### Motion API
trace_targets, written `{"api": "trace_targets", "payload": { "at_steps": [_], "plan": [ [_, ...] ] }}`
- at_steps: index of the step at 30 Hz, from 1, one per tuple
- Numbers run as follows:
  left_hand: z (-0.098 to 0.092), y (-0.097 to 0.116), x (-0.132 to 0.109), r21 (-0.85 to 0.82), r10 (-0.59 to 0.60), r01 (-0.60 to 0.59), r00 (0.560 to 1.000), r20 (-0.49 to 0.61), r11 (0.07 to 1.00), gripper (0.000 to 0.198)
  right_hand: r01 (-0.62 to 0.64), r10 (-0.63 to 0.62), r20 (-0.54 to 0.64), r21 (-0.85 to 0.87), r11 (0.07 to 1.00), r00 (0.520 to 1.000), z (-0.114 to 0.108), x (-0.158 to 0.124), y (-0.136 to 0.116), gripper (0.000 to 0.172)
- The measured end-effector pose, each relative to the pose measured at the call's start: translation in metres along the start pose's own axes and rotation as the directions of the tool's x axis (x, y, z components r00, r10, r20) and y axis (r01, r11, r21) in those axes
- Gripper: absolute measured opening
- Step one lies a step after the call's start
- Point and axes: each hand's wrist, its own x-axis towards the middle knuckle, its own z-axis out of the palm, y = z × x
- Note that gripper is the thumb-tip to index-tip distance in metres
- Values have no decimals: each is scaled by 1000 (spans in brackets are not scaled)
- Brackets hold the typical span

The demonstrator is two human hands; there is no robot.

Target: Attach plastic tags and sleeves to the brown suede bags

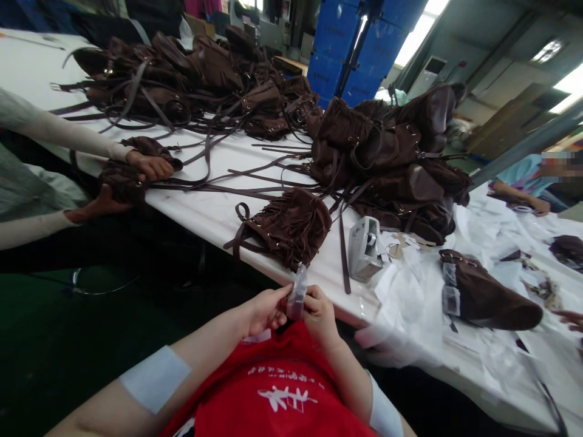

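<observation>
Brown fringed bag (291, 230), tape dispenser (363, 250) just beyond hands (319, 314) pinching clear strip (297, 296).

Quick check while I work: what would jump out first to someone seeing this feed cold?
Heaps of dark brown strapped bags sprawl across the white table, with one fringed bag lying by the near edge. Close in, the left hand and right hand pinch a translucent strip between them.

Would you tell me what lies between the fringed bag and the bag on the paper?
Head view: a grey tape dispenser, then crumpled white paper.
</observation>
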Motion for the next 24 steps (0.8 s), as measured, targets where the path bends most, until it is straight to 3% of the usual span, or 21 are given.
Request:
{"api": "trace_targets", "payload": {
  "at_steps": [7, 11, 14, 18, 21, 24],
  "plan": [
    [7, 7, 1, -150, -201, 216, 974, 107, 965, 22, 21, -16, 44, -108, 994, 999, -10, -6, -3, 19],
    [11, 0, 0, -185, -227, 240, 970, 87, 953, 19, -5, 9, 60, -77, 997, 998, -14, -8, -5, 20],
    [13, -5, 0, -190, -160, 161, 987, 21, 969, 19, -13, 16, 93, -32, 999, 996, -22, -6, -10, 25],
    [14, -8, -1, -137, 25, -33, 998, -62, 990, 12, -57, 38, 142, 131, 990, 989, -28, -4, -12, 27],
    [15, -11, -2, -39, 157, -161, 985, -77, 986, 16, -171, 167, 38, 186, 968, 985, -23, -5, -7, 13],
    [15, -14, -1, 86, 269, -262, 960, -80, 961, 26, -248, 269, -52, 249, 936, 962, -16, -8, -1, 12]
  ]
}}
